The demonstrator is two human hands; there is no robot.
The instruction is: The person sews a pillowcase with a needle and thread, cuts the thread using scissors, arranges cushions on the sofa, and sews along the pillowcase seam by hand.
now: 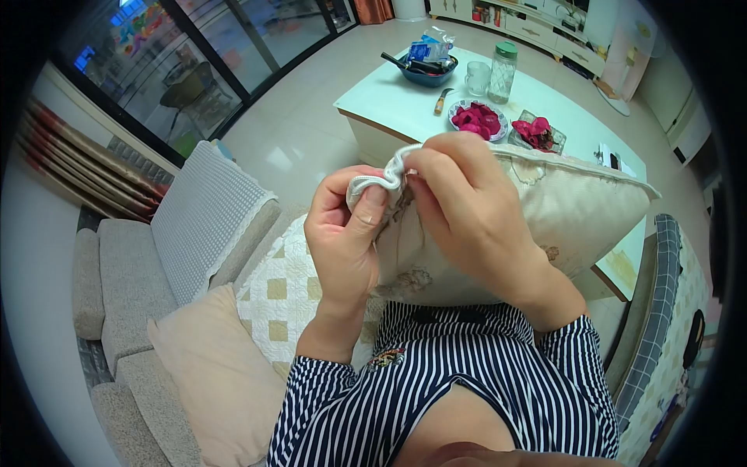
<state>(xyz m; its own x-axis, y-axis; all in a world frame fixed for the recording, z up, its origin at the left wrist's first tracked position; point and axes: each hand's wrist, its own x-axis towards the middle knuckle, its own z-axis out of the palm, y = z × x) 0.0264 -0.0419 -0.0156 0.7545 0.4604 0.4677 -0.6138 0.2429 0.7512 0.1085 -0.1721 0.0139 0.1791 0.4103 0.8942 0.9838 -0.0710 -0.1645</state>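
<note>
A cream cushion (580, 198) with brownish flower patterns is held up in front of my striped top. My left hand (342, 229) is closed on one corner, with the thumb pressing the folded white edge (366, 184) against the fingers. Just to the right, my right hand (482, 206) pinches the same bunched edge, its fingertips bent down over the fabric. Whatever lies between those fingertips is too small to make out. The rest of the cushion reaches to the right behind my right wrist.
Beyond the cushion stands a white table (381, 109) with a blue basket (428, 75), a knife (442, 103), a glass mug (478, 78), a green-lidded jar (503, 74) and dark pink peels on a plate (504, 124). A grey sofa (128, 272) with a beige pillow (218, 366) is at left.
</note>
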